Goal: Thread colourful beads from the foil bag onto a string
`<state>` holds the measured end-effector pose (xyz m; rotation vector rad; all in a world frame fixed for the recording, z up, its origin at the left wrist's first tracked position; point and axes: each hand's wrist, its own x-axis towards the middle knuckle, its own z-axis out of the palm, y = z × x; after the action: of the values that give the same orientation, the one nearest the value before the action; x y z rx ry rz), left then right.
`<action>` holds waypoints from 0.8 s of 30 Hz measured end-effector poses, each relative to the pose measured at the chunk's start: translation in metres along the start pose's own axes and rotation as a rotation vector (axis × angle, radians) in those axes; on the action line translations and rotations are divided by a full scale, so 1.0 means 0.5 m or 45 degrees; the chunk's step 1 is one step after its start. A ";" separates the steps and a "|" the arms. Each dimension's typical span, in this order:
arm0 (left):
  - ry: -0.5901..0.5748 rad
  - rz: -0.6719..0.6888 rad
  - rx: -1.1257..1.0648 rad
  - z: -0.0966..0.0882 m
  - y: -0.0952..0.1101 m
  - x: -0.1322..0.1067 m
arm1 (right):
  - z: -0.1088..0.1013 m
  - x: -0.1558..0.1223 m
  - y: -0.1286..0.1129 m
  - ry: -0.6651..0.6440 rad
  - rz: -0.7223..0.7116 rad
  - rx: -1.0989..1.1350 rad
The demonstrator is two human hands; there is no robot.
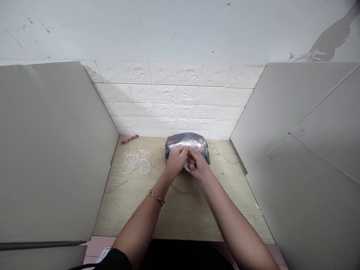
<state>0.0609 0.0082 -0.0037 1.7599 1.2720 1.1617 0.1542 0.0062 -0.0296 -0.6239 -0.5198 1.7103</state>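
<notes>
My left hand (176,162) and my right hand (198,163) meet at the fingertips in the middle of the view, both closed in a pinch. What they pinch, if anything, is too small to make out. Directly behind them sits a shiny silver pouch (187,139) with a dark blue side and coloured specks, its front partly hidden by my hands. A thin beaded chain (184,192) lies looped on the table below my hands. Left of my left hand, strands of white beads (137,162) lie in loose coils.
The pale wooden table (180,221) has grey panels on its left (56,150) and right (298,157) and a white brick-patterned wall (180,95) behind. A small red packet (129,139) lies at the back left. Thin strands (225,156) lie right of the pouch.
</notes>
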 end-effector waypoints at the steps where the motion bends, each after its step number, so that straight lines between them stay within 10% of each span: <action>1: -0.012 -0.009 -0.005 -0.001 0.000 0.001 | 0.000 -0.001 -0.001 0.011 -0.016 -0.028; 12: -0.045 -0.054 -0.030 -0.001 0.003 0.003 | 0.005 -0.007 -0.008 0.148 -0.283 -0.372; 24: -0.300 -0.487 -0.669 -0.003 0.012 0.001 | 0.010 -0.015 -0.021 0.155 -0.383 -0.446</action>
<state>0.0617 0.0070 0.0025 1.1659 0.9899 0.9253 0.1602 0.0009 -0.0182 -0.8476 -0.7927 1.2988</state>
